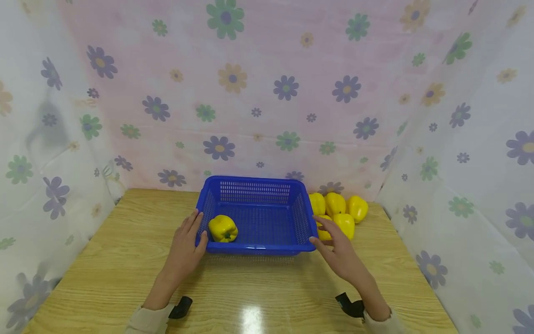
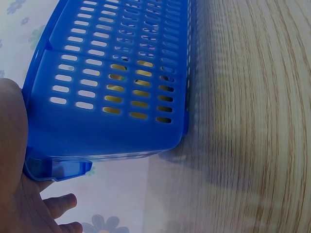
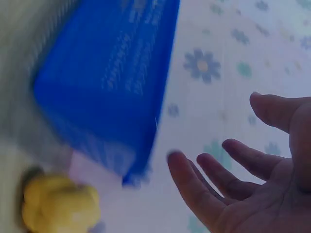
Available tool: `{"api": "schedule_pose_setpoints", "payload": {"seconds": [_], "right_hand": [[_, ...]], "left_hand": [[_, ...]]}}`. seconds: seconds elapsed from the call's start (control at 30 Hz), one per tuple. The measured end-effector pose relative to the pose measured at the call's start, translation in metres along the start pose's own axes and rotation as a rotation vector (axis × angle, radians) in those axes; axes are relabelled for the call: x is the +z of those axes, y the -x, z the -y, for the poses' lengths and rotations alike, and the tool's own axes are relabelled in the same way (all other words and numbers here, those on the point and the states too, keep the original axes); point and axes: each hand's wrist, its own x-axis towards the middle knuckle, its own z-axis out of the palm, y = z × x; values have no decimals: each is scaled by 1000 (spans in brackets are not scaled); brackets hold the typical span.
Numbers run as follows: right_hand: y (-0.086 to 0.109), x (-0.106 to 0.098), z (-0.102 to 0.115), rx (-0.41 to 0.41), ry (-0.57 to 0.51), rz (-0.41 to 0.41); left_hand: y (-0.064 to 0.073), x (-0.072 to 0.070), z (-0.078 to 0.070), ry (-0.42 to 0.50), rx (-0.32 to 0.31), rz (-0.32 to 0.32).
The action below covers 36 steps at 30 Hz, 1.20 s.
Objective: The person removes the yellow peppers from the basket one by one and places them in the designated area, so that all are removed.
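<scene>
A blue plastic basket (image 1: 258, 247) with slotted sides sits on the table, one yellow bell pepper (image 1: 223, 228) lying in its front left part. My left hand (image 1: 185, 243) rests at the basket's left rim, its thumb over the front corner and its fingers fairly straight along the outer side. In the left wrist view, the rim hides part of that thumb. My right hand (image 3: 243, 179) is beside the basket's right end, palm towards it, fingers spread and holding nothing. The right wrist view shows a gap between these fingers and the blurred basket wall.
Several yellow bell peppers (image 1: 344, 226) stand grouped on the table just right of the basket, partly hidden by it and my right hand. The wooden table (image 1: 250, 287) ends at flower-patterned cloth (image 1: 258, 116) at the back and sides.
</scene>
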Motion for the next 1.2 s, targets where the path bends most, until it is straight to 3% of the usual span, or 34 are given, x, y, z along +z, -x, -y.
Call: {"api": "schedule_pose_setpoints", "payload": {"seconds": [0.23,0.43,0.8,0.93,1.2], "right_hand": [[-16,58,21,-99,-60,45],[-31,91,33,-131,-145,59],[-65,117,48,-22,-186,184],[-77,124,51,10,-138,248],[-105,137,55,89,-11,457]], "left_hand": [[1,-1,-1,10,15,-15],[1,2,1,9,8,-3],[1,3,1,-1,3,-9],[1,2,0,8,8,-14],[2,-1,-3,-4,8,-16]]}}
